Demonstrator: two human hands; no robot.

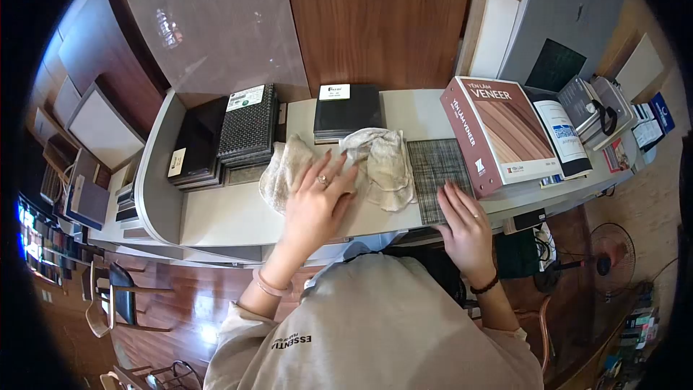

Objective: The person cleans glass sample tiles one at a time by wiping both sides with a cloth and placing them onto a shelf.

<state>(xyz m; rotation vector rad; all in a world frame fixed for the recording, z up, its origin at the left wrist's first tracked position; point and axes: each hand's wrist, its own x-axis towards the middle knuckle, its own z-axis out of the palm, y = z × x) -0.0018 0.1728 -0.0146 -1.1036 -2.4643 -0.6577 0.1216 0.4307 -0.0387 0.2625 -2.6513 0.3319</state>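
My left hand (317, 191) lies over a crumpled off-white cloth (283, 172), fingers spread and a ring on one of them. Just to its right is another bunched cloth part (384, 170), stained yellowish; I cannot tell whether both belong to one cloth. A dark grey, woven-look sample panel (437, 166) rests flat on the counter, touching or nearly touching the cloth. At the panel's front right corner is my right hand (465, 227), its fingers on the top face and its thumb by the front edge. The panel's underside is hidden.
Stacked dark samples (247, 130) and black tiles (198, 141) stand on the left of the pale counter (216, 218). Behind the cloth sits another black stack (349, 114). A thick veneer binder (505, 130) borders the panel on the right. Large boards (382, 22) lean behind.
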